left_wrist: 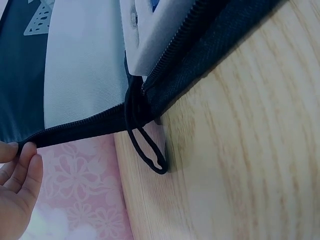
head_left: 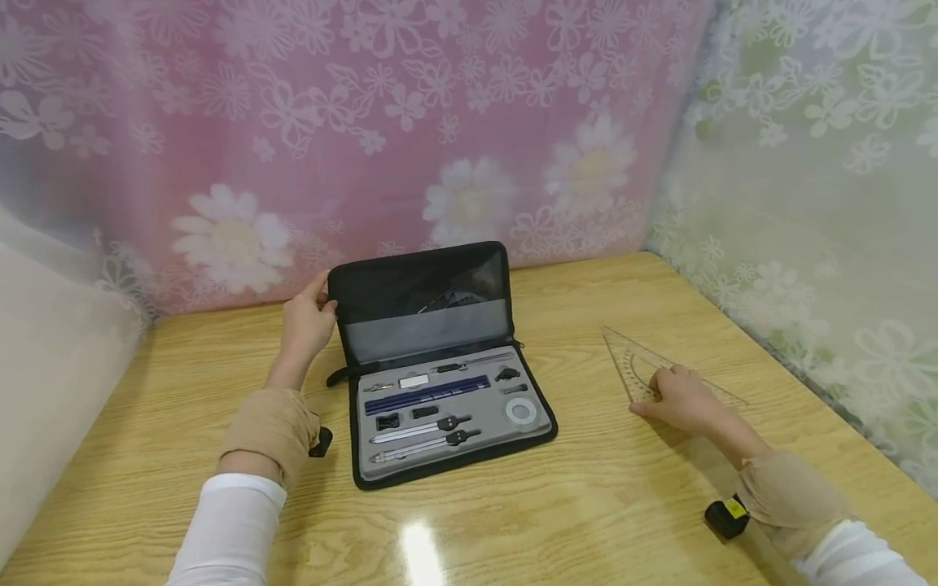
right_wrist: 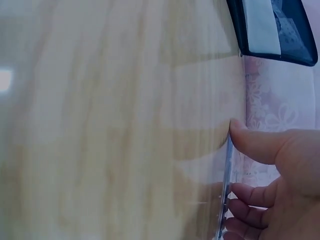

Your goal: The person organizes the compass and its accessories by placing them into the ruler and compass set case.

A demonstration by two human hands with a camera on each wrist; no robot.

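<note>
The left hand [head_left: 308, 324] pinches the lid [head_left: 388, 293] of the black case [head_left: 458, 458], which sits open on the counter [head_left: 550, 521]. The right hand's [head_left: 685, 397] grip is clamped on a clear triangle [head_left: 637, 362] at the right.

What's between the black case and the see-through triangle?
Just bare table between the case and the triangle; the head view shows it.

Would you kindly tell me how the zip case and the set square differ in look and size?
The zip case is mostly black, while the set square is transparent. The zip case is rectangular; the set square is triangular. The zip case is larger than the set square. Both are touched: the former by the left hand, the latter by the right hand.
</note>
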